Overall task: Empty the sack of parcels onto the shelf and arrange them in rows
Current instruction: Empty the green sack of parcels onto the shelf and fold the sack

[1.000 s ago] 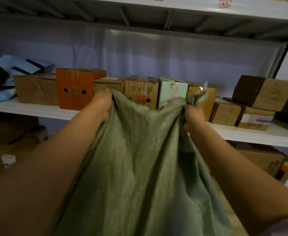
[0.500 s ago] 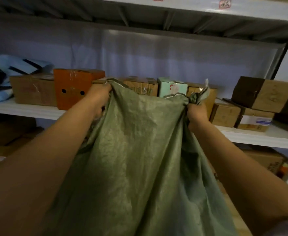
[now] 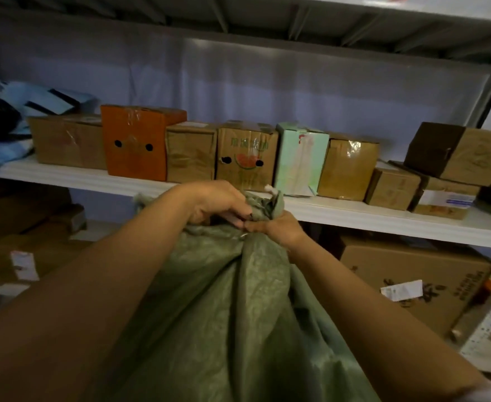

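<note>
Dim storeroom, white metal shelf (image 3: 354,217) carrying a row of parcels (image 3: 247,155) against the pale back wall. Green sack (image 3: 238,300) bunched just below shelf edge, left hand (image 3: 218,201) and right hand (image 3: 279,229) both curled tight round its gathered mouth. More cartons (image 3: 412,274) on the lower level.

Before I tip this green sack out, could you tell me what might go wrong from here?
The shelf has only a narrow free strip in front of the box row, so tipped parcels could spill over the edge. The left hand and right hand bunch the sack mouth together, which may slip.
</note>
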Available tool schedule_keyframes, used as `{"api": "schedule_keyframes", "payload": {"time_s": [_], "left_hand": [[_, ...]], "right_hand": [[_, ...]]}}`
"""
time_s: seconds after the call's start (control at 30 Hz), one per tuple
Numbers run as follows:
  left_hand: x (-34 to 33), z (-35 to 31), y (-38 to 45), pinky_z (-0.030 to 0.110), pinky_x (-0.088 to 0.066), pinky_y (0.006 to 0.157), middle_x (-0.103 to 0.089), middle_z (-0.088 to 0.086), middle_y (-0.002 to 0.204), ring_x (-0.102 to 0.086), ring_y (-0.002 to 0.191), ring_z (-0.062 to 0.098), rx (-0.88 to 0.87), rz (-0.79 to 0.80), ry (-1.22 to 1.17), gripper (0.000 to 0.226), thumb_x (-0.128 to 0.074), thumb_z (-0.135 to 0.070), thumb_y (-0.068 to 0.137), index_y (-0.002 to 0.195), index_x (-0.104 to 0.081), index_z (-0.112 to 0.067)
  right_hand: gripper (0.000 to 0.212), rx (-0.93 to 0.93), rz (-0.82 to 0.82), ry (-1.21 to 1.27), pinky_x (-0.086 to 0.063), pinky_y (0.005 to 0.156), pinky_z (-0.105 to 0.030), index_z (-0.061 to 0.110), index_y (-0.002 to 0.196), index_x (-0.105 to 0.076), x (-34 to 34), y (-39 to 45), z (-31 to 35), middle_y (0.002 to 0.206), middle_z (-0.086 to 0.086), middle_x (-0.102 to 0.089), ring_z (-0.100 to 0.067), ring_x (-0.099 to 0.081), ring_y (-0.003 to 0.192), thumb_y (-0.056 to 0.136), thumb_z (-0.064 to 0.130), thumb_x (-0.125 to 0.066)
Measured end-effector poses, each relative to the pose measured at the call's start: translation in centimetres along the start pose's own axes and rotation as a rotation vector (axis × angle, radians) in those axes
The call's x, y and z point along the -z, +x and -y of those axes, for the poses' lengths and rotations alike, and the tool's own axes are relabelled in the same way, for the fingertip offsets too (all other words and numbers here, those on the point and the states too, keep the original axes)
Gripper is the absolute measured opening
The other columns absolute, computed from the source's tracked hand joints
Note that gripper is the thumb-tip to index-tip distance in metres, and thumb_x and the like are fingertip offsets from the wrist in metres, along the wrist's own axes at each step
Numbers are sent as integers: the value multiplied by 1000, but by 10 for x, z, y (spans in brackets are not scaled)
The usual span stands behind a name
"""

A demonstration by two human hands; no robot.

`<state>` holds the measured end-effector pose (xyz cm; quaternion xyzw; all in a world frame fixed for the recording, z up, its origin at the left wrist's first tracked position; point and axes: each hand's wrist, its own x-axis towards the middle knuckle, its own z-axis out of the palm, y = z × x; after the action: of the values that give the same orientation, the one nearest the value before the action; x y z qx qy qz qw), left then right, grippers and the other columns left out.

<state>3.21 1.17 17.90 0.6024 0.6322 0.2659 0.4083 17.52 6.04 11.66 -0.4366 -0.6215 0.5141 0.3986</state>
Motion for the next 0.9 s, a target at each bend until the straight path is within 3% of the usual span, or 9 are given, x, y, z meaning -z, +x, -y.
{"api": "schedule_keyframes", "payload": {"time_s": [0.1,0.17,0.3,0.37,0.47,0.53,0.63,0.77,0.9], "left_hand": [[37,29,-17,42,-38,106,-50,-5,130,-46,123,21,78,25,343,82,-77,-50,67,138,-44,-25],[50,65,-22,52,-27,113,-29,0,152,-29,139,29,239,38,403,124,-86,-58,44,148,-22,-33],[10,147,-20,48,-25,116,-15,-5,158,-21,143,25,229,19,436,150,-82,-72,20,148,-13,-36],[-16,159,-23,32,-28,114,-31,-2,151,-33,138,20,135,-41,495,126,-82,-68,40,145,-30,-22],[-2,141,-12,34,-43,98,-61,13,120,-57,113,29,63,-381,403,17,-56,-20,92,106,-63,-13],[17,111,-13,43,-48,93,-66,12,101,-61,98,32,-44,-494,404,22,-47,-18,96,81,-64,-19],[27,95,-5,45,-50,88,-66,5,98,-59,93,28,-155,-746,332,22,-47,-26,94,95,-68,-21],[3,131,8,43,-47,96,-64,9,113,-59,100,26,75,-299,589,20,-48,-25,95,105,-64,-18],[11,100,4,47,-47,94,-63,11,110,-58,100,33,4,-595,468,23,-43,-24,96,96,-65,-17]], "right_hand": [[43,-71,-221,-24,-50,94,-35,0,118,-60,15,7,-3,119,-16,-65,-30,-62,106,77,4,-74],[45,-92,-344,-11,-48,97,-40,-2,118,-59,22,17,-2,122,-18,-62,-34,-59,111,77,9,-75],[46,-125,-403,74,-46,99,-40,-1,121,-57,18,16,-10,125,-17,-61,-35,-57,114,80,10,-74],[45,-119,-408,87,-45,99,-40,0,123,-57,13,14,-15,126,-17,-60,-35,-57,114,81,8,-72],[41,-33,-427,85,-47,96,-41,2,122,-57,12,16,-1,121,-16,-62,-34,-59,111,83,7,-69],[39,79,-458,143,-49,93,-39,5,120,-59,17,20,15,117,-14,-64,-31,-60,107,82,4,-68],[39,149,-470,232,-48,92,-36,7,121,-58,23,19,20,116,-11,-63,-28,-59,105,83,2,-66],[44,-64,-420,62,-46,99,-40,5,125,-57,25,16,-15,123,-14,-62,-34,-58,111,83,4,-67],[41,-8,-406,94,-45,102,-48,7,125,-57,35,22,-1,122,-15,-62,-35,-58,112,85,7,-65]]}}
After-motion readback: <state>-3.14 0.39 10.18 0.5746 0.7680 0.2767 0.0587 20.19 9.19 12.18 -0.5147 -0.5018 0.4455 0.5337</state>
